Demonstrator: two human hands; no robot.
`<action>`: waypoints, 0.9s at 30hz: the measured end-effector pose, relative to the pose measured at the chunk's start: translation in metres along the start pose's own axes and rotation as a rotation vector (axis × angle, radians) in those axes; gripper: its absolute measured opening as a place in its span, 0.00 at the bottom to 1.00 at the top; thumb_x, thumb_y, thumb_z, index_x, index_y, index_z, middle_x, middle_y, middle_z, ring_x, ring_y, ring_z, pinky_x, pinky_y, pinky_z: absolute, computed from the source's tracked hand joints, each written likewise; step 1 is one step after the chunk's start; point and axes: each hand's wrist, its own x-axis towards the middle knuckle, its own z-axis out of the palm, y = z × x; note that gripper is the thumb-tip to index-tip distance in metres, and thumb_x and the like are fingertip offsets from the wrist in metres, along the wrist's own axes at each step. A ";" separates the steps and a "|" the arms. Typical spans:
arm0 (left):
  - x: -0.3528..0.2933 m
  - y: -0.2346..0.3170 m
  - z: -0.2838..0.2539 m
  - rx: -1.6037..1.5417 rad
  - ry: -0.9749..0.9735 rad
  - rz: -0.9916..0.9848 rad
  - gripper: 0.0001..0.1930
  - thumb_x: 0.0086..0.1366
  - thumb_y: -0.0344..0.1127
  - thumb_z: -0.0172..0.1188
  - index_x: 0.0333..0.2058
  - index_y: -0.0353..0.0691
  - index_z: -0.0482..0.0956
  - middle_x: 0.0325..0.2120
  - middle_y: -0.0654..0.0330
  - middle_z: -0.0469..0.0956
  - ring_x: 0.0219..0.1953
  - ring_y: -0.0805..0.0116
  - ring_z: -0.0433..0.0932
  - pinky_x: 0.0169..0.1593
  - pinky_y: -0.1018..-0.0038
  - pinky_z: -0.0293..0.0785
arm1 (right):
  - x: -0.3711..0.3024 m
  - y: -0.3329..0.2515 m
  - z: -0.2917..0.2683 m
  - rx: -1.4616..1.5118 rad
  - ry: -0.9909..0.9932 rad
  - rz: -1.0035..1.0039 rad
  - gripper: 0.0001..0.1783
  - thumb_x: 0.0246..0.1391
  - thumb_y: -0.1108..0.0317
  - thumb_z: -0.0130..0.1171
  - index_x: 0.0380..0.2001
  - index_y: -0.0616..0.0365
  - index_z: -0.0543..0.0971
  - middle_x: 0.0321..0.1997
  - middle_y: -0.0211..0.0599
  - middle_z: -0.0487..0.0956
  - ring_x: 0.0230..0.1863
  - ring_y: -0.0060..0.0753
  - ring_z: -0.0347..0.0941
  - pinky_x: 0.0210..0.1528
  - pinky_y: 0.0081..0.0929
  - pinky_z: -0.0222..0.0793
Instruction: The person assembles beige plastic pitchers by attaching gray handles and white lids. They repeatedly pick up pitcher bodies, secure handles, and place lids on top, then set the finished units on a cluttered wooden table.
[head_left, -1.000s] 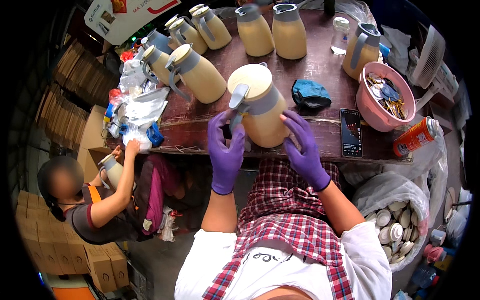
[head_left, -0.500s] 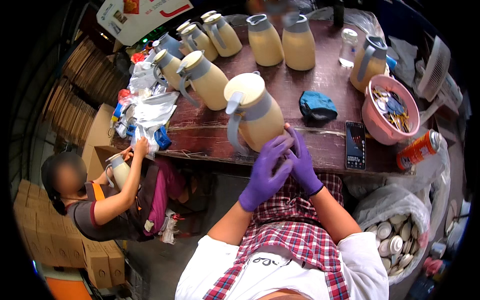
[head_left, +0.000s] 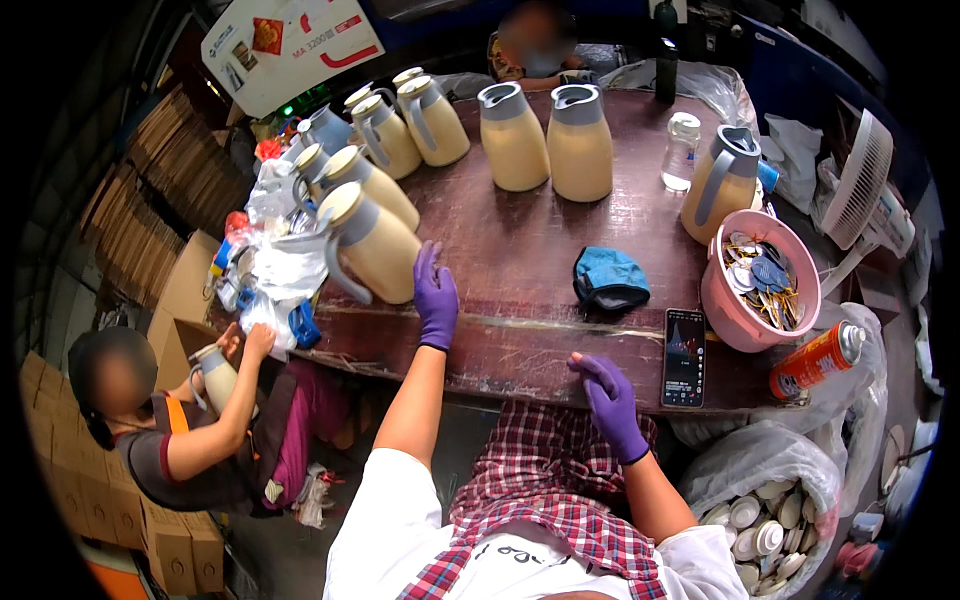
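Both my hands wear purple gloves. My left hand (head_left: 436, 295) reaches out over the dark wooden table (head_left: 520, 250), its fingers flat against the base of a cream jug with a grey handle (head_left: 368, 243) that stands among other jugs at the left. My right hand (head_left: 610, 402) hovers at the table's near edge with its fingers loosely curled and nothing in it. Just to its right lies a phone (head_left: 685, 357) with a lit screen.
More cream jugs (head_left: 545, 140) stand at the back, one (head_left: 722, 185) by a pink basin of small parts (head_left: 762, 295). A blue cloth (head_left: 610, 279), a clear bottle (head_left: 680, 150), an orange spray can (head_left: 818, 360) and a bag of caps (head_left: 765, 510) are nearby. A seated person (head_left: 170, 430) holds a jug at lower left.
The jug I held with both hands at the near edge now stands at the left with the others. My left hand went with it; my right hand drew back to the table edge.
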 end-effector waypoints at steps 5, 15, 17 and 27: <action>0.074 0.017 0.061 0.370 -0.183 0.350 0.34 0.62 0.28 0.59 0.67 0.36 0.62 0.68 0.45 0.60 0.68 0.52 0.63 0.68 0.62 0.61 | -0.001 0.002 -0.008 -0.178 -0.112 -0.130 0.24 0.50 0.81 0.53 0.52 0.55 0.81 0.51 0.43 0.82 0.53 0.48 0.78 0.59 0.39 0.71; 0.323 0.035 0.126 1.145 -0.242 0.699 0.12 0.63 0.44 0.58 0.38 0.43 0.83 0.44 0.47 0.78 0.50 0.47 0.75 0.54 0.58 0.70 | -0.008 0.011 -0.015 -0.146 -0.026 -0.226 0.18 0.56 0.76 0.59 0.51 0.52 0.82 0.50 0.41 0.82 0.51 0.49 0.78 0.56 0.42 0.73; 0.300 0.027 0.100 0.962 -0.300 1.001 0.16 0.62 0.46 0.60 0.44 0.47 0.86 0.45 0.52 0.81 0.51 0.50 0.76 0.57 0.56 0.69 | -0.011 0.027 -0.010 -0.009 -0.038 -0.189 0.17 0.58 0.75 0.58 0.51 0.56 0.81 0.52 0.42 0.82 0.54 0.48 0.77 0.60 0.41 0.70; 0.113 0.155 -0.009 0.670 -0.302 0.413 0.21 0.63 0.50 0.69 0.38 0.34 0.83 0.37 0.52 0.83 0.40 0.62 0.80 0.49 0.67 0.73 | -0.216 0.000 -0.121 -0.133 0.469 0.060 0.20 0.50 0.83 0.50 0.44 0.58 0.83 0.46 0.41 0.83 0.47 0.40 0.79 0.54 0.33 0.74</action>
